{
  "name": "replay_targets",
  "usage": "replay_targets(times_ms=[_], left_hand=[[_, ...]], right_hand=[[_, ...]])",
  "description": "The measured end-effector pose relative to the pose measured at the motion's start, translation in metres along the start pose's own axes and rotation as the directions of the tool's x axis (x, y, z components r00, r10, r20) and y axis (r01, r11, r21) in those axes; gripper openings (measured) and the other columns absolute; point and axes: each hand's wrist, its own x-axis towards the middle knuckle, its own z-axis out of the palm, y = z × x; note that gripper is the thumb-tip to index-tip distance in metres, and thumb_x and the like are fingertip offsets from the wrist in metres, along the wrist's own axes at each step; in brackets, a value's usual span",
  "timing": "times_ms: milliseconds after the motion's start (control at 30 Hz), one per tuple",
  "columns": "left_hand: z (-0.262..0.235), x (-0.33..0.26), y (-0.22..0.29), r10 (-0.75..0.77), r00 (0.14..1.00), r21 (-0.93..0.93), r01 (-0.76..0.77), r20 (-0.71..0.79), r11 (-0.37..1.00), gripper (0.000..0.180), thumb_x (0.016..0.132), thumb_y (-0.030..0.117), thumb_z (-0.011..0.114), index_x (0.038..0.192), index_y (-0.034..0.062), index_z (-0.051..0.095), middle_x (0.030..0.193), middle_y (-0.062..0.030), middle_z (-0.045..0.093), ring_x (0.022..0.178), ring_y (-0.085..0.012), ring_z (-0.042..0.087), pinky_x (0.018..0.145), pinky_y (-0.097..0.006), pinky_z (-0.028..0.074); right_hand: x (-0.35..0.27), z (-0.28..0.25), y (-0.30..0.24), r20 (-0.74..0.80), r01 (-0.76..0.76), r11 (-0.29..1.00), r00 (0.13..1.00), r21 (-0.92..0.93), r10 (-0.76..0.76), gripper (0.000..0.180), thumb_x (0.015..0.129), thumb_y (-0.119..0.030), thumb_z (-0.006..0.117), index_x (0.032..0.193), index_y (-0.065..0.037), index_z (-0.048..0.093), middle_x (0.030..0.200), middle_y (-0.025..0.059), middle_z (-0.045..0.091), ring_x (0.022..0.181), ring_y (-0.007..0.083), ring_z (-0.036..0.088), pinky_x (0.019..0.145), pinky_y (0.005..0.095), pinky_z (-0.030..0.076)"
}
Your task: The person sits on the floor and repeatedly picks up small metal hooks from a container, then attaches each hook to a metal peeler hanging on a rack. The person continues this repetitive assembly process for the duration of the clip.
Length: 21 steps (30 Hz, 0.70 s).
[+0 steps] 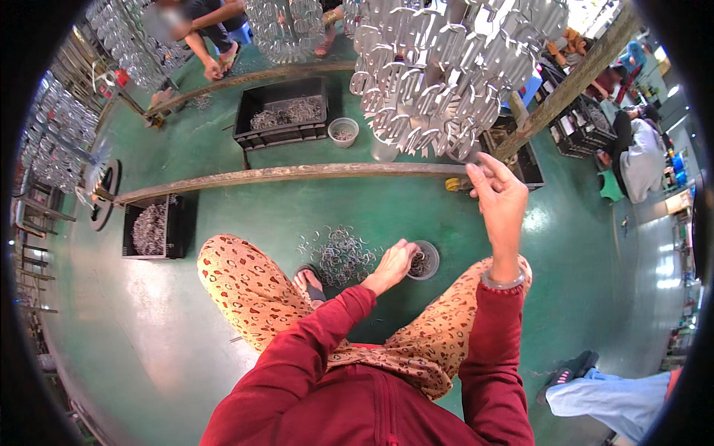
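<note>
Evidently a good deal stands around the seated person. A wooden beam (297,175) crosses the middle of the frame, and a slanting wooden pole (576,82) cuts through the upper right. At top centre a large rack of shiny metal pieces (446,74) hangs over the beam, hiding part of what lies behind it; a similar rack (281,30) stands farther back. Beyond the beam, a black crate (282,135) of small metal parts sits beside a white tub (343,143), while another crate (177,227) stands at centre left. A small yellow object (452,183) is near the beam's right end. A co-worker crouches at upper left (212,22), another person in pale clothing (645,160) is at the right, and a leg in light-blue trousers (613,394) reaches in at lower right.

Pinkish marks on the dark shoe (569,372) there are too small to make out.

Small metal rings (342,256) lie scattered on the green floor (245,197) at the centre, just left of a pale cup (436,262) holding more. The left hand (399,260), fingers bent together, is at the cup's left rim; the right hand (497,186) is raised below the rack, thumb and fingertips close together. Whether either grips a ring, I cannot tell.
</note>
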Motion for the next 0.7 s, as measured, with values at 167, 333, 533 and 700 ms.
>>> replay_targets(times_ms=[167,333,533,700], left_hand=[[-0.047,0.022,0.064,0.075,0.986,-0.31,-0.119,-0.15,0.943,0.014,0.089,0.014,0.052,0.098,0.0086,0.061,0.08,-0.0166,0.056,0.078,-0.0359,0.056,0.071,-0.043,0.047],[-0.082,0.033,0.106,-0.112,0.986,-0.689,-0.007,-0.127,0.725,0.016,0.091,0.011,0.054,0.098,0.0015,0.063,0.07,-0.0043,0.056,0.058,-0.0096,0.053,0.051,-0.026,0.045],[-0.097,0.081,0.119,-0.214,0.977,-0.986,0.054,0.019,0.16,0.016,0.091,0.016,0.056,0.094,0.0009,0.06,0.071,0.0011,0.056,0.059,-0.0068,0.053,0.055,-0.021,0.046],[-0.105,0.101,0.139,-0.109,0.993,-0.999,0.042,0.042,-0.006,0.015,0.091,0.015,0.056,0.096,0.0009,0.059,0.075,0.0006,0.057,0.061,-0.006,0.055,0.057,-0.019,0.05]], right_hand=[[0.02,0.015,0.015,-0.083,0.073,0.976,0.992,-0.205,-0.092,0.034,0.077,-0.019,0.074,0.098,0.006,0.065,0.067,0.0072,0.063,0.054,0.0053,0.05,0.052,0.0232,0.043],[0.021,0.014,0.01,0.002,0.056,0.94,0.998,-0.336,-0.059,0.021,0.083,-0.016,0.066,0.09,0.004,0.065,0.066,0.0037,0.062,0.05,0.0047,0.05,0.047,0.0193,0.039],[0.013,0.001,-0.002,0.1,-0.135,0.984,0.984,-0.115,0.147,0.013,0.083,-0.013,0.065,0.083,0.0,0.067,0.063,0.0012,0.061,0.048,0.0035,0.049,0.042,0.0207,0.034],[0.014,-0.009,-0.004,0.101,-0.116,0.993,0.988,-0.008,0.116,0.012,0.083,-0.01,0.065,0.089,0.001,0.067,0.068,0.0017,0.063,0.049,0.003,0.049,0.042,0.0184,0.033]])
